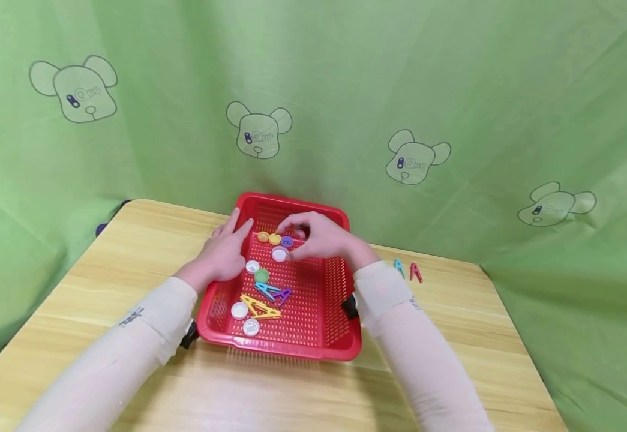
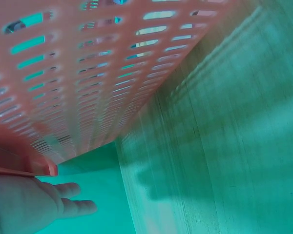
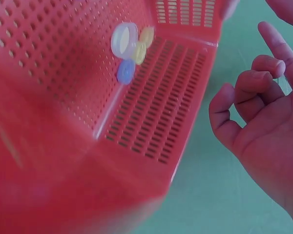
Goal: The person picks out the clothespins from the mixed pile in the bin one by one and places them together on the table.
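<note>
A red perforated plastic basket (image 1: 291, 349) stands on the table. My left hand (image 1: 224, 255) rests along its left rim with the fingers extended; in the left wrist view the fingertips reach beyond the rim. Over the basket's far half hovers my right hand (image 1: 321, 236), its fingers loosely bent, and the right wrist view shows nothing held in it. Near those fingers lie a white bottle cap (image 1: 279, 254), a purple cap (image 1: 287, 242), a yellow cap (image 1: 275, 239) and an orange cap (image 1: 263, 236). Closer to me are a green cap (image 1: 261, 275) and yellow clothespins (image 1: 259, 308).
Also in the basket lie a blue clothespin (image 1: 266, 290), a purple clothespin (image 1: 282, 295) and several white caps (image 1: 239, 310). Right of the basket, a blue clothespin (image 1: 399, 267) and a red clothespin (image 1: 416, 272) lie on the wooden table (image 1: 453, 336). A green curtain (image 1: 335, 78) hangs behind.
</note>
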`<state>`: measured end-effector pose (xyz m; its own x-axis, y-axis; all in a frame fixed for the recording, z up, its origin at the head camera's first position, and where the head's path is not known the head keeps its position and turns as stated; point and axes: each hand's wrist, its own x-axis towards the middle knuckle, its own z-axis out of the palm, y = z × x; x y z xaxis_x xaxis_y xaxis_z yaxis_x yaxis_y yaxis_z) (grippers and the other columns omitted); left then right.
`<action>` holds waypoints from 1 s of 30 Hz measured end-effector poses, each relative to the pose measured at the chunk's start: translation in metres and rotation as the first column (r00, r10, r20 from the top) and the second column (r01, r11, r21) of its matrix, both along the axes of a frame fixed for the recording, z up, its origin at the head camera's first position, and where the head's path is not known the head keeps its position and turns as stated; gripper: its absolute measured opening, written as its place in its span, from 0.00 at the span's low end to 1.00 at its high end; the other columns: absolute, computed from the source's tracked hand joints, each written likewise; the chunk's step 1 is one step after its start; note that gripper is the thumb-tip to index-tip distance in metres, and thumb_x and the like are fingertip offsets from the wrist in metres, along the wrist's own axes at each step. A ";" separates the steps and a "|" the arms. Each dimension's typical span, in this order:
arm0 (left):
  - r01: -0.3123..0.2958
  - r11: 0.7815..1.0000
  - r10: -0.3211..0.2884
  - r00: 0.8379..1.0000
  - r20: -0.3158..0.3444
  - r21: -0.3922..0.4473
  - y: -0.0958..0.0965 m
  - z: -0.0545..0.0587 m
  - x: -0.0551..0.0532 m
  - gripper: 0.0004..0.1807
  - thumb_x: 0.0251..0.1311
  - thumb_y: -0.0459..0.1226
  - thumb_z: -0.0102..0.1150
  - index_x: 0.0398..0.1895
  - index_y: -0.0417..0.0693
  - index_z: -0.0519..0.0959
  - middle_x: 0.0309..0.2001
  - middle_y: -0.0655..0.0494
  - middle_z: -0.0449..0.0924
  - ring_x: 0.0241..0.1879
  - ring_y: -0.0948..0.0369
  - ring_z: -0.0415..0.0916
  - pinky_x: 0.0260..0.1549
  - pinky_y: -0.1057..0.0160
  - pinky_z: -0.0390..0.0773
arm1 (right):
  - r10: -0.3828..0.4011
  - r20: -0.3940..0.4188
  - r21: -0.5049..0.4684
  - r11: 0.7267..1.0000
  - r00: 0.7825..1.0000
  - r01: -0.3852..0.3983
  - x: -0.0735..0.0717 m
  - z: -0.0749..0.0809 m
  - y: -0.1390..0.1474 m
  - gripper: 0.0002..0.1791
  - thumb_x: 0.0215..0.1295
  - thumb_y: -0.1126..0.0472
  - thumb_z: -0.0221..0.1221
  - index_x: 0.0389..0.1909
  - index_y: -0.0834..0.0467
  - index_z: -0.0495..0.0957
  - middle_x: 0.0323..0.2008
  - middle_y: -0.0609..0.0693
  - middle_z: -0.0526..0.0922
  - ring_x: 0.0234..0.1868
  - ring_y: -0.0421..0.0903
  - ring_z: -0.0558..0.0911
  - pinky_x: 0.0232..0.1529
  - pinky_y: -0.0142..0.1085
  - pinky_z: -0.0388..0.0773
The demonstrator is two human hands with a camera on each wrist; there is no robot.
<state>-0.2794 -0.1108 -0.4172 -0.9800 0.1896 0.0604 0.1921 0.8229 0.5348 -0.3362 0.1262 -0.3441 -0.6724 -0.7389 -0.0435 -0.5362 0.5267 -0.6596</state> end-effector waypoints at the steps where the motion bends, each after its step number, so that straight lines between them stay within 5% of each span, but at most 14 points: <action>1: -0.002 1.000 0.002 1.000 0.001 0.002 0.000 0.000 0.000 0.47 0.57 0.28 0.58 0.80 0.45 0.50 0.80 0.43 0.26 0.72 0.33 0.43 0.65 0.32 0.53 | 0.005 0.015 -0.005 1.000 1.000 -0.005 0.000 -0.002 -0.002 0.22 0.53 0.59 0.74 0.50 0.48 0.83 0.40 0.50 0.79 0.42 0.50 0.76 0.41 0.37 0.79; 6: -0.006 1.000 0.005 1.000 0.008 0.011 0.000 0.000 0.000 0.47 0.57 0.29 0.59 0.80 0.45 0.50 0.80 0.45 0.26 0.73 0.33 0.43 0.65 0.32 0.53 | 0.036 0.085 -0.036 0.999 0.996 -0.033 0.001 -0.016 -0.013 0.25 0.53 0.60 0.74 0.53 0.48 0.81 0.47 0.48 0.80 0.47 0.47 0.78 0.43 0.38 0.83; 14: 0.004 1.000 -0.004 1.000 0.011 0.007 -0.001 0.002 -0.001 0.47 0.57 0.29 0.59 0.80 0.46 0.50 0.80 0.45 0.26 0.73 0.33 0.43 0.65 0.31 0.53 | 0.132 0.046 0.023 0.991 0.990 -0.133 0.005 -0.038 -0.026 0.27 0.52 0.56 0.75 0.55 0.50 0.81 0.44 0.54 0.80 0.44 0.49 0.75 0.41 0.36 0.79; 21: 0.011 1.000 -0.011 1.000 0.012 0.007 0.000 0.004 0.000 0.47 0.57 0.29 0.59 0.80 0.45 0.50 0.80 0.45 0.25 0.73 0.34 0.42 0.67 0.33 0.51 | 0.131 0.053 0.067 0.989 0.990 -0.135 0.009 -0.049 -0.028 0.24 0.53 0.59 0.75 0.53 0.49 0.83 0.31 0.62 0.73 0.33 0.49 0.71 0.32 0.36 0.71; 30: 0.003 1.000 -0.003 1.000 0.012 0.020 -0.001 0.001 0.000 0.47 0.56 0.28 0.58 0.80 0.45 0.50 0.80 0.45 0.25 0.74 0.34 0.41 0.66 0.34 0.52 | 0.137 0.129 0.091 0.984 0.982 -0.150 0.009 -0.058 -0.026 0.26 0.52 0.60 0.76 0.54 0.52 0.83 0.44 0.60 0.78 0.43 0.50 0.72 0.38 0.37 0.75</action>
<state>-0.2797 -0.1120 -0.4163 -0.9801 0.1915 0.0519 0.1879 0.8116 0.5531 -0.3269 0.0999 -0.4024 -0.5446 -0.8151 -0.1975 -0.5296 0.5168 -0.6727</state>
